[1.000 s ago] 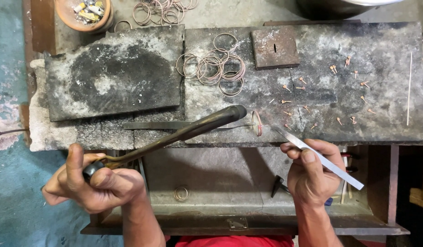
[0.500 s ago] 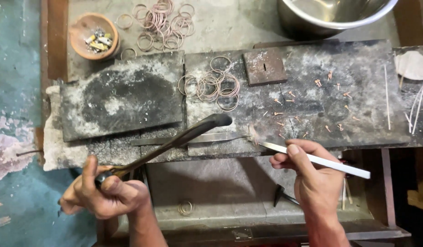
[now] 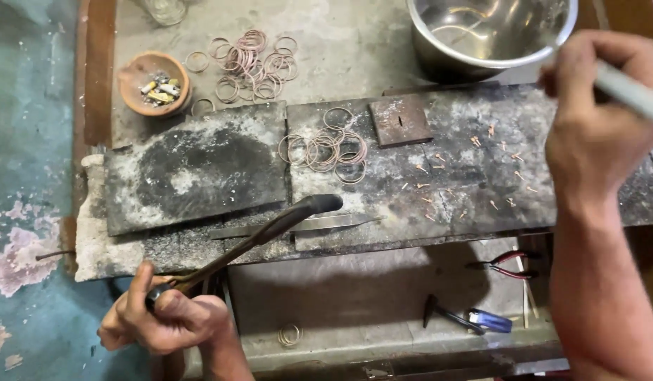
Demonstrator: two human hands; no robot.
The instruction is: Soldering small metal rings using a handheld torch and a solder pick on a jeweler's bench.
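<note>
L hand is clenched round the grip of a dark curved torch at near left, nozzle over the scorched slab; R hand at far right pinches a thin white rod near the steel bowl. To work well, I'd judge: keep the nozzle tip low and steady, bring the rod in w/ the wrist braced on the slab edge. Counts: 1 torch, 1 rod, 1 bowl, 1 clay dish, 1 small square plate, 2 heaps of wire rings, too many to count, plus approx a dozen loose bits
</note>
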